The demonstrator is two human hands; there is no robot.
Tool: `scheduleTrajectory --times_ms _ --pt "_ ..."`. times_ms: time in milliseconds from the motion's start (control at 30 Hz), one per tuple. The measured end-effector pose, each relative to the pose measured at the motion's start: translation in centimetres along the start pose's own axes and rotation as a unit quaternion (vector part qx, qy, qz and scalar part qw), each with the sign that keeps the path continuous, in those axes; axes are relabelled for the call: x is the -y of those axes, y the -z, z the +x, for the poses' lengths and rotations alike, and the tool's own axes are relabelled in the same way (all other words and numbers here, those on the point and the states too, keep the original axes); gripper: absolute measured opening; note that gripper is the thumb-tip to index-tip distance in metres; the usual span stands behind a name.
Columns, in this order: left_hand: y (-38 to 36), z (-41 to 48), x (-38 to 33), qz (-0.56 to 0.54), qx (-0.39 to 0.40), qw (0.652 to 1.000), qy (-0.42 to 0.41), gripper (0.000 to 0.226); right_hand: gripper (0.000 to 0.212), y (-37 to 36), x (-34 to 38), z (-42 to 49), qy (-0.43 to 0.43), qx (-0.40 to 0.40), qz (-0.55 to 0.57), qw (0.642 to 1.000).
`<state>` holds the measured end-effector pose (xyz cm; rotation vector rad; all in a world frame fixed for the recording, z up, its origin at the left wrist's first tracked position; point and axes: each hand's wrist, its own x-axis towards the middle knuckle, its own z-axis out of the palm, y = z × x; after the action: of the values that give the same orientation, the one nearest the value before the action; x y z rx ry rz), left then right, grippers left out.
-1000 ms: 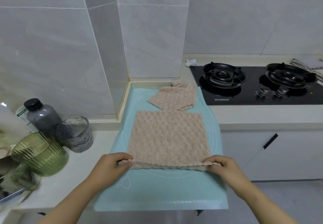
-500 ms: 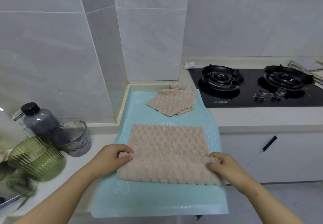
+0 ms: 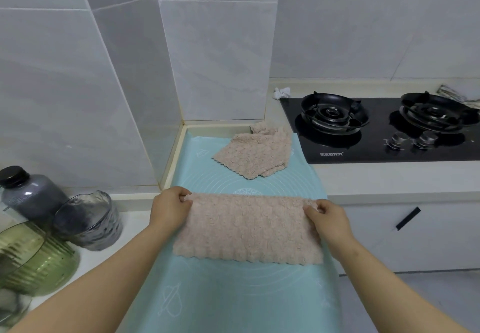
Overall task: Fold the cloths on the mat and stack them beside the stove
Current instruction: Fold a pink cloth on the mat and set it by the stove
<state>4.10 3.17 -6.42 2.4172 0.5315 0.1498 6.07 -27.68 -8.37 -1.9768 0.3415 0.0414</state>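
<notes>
From the head camera, a pale cream stone countertop [image 3: 376,176] runs along a wall of large grey-white tiles [image 3: 213,59] with a jutting corner column. A light turquoise silicone mat [image 3: 233,293] covers the countertop from the back ledge to the front edge. Across the mat's middle lies a beige waffle-textured cloth [image 3: 246,231] as a wide rectangle, its scalloped edge toward the front. The left hand [image 3: 168,209] pinches its far left corner between thumb and curled fingers, and the right hand [image 3: 327,218] pinches the far right corner the same way. A second beige cloth [image 3: 255,154], loosely rumpled, sits at the mat's far right corner, just beside a black glass two-burner gas stove [image 3: 376,148]. At the countertop's left end stand a dark-capped grey bottle [image 3: 26,195], a smoky grey glass cup [image 3: 88,221] and a green ribbed glass bowl [image 3: 28,262]. Below the stove are white cabinet fronts with a black handle [image 3: 406,218].
</notes>
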Motion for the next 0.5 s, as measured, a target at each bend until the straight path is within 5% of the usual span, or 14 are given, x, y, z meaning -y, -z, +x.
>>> scheduleTrajectory --times_ms 500 --pt "-2.2 2.6 -0.6 0.071 0.000 0.997 0.013 0.022 0.023 -1.3 0.1 2.7 -0.017 -0.012 -0.086 0.996"
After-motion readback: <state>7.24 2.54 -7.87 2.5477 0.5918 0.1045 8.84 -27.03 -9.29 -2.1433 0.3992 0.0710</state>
